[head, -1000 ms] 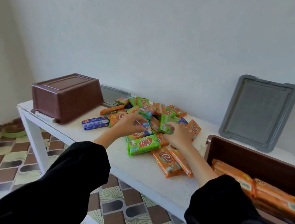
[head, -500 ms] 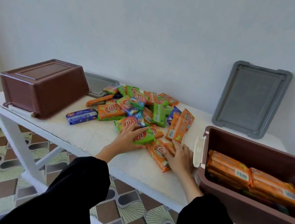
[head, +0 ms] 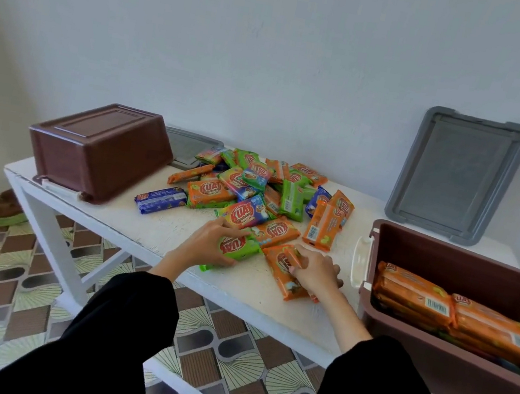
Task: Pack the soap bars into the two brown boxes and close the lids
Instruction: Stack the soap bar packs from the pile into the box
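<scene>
A heap of wrapped soap bars, orange, green and blue, lies on the white table. My left hand grips a green soap bar at the heap's near edge. My right hand closes on an orange soap bar lying flat beside it. An open brown box at the right holds several orange bars. A second brown box sits upside down at the table's left end.
One grey lid leans upright against the wall behind the open box. Another grey lid lies flat behind the overturned box. A lone blue bar lies left of the heap. Patterned floor tiles show below the table's front edge.
Both hands drew back from the middle of the heap to its near edge. The left has closed on a green bar, the right on an orange one. The view shifted right.
</scene>
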{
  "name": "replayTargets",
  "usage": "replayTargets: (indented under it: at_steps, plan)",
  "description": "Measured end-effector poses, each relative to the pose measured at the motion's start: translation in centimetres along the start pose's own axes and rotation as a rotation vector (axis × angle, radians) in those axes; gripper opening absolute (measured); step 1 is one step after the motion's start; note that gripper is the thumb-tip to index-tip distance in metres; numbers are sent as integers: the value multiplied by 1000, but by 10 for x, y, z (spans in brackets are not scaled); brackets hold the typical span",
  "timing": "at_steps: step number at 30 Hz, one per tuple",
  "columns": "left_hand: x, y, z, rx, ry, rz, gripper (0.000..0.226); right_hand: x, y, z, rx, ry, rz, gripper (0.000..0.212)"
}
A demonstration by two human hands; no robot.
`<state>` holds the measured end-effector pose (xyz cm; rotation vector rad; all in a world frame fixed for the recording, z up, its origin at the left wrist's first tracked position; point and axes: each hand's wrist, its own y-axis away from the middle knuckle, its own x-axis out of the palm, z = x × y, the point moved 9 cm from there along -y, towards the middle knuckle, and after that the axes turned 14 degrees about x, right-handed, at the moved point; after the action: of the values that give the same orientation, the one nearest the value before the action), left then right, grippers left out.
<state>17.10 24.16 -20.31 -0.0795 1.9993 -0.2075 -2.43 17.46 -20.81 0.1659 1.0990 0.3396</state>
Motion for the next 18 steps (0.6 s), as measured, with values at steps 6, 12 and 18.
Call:
replayTargets:
  at_steps: [6, 12, 18]
  plan:
    - [-47, 5, -8, -40, -17, -82, 64, -17, 16, 43, -94, -133, -75, 58]
    - [-100, -7, -49, 46, 2, -193, 61, -89, 27, 71, -262, -130, -246, 59]
    - [-110, -45, -125, 198, 43, -124, 63, -174, 25, 22, -289, -92, -274, 61]
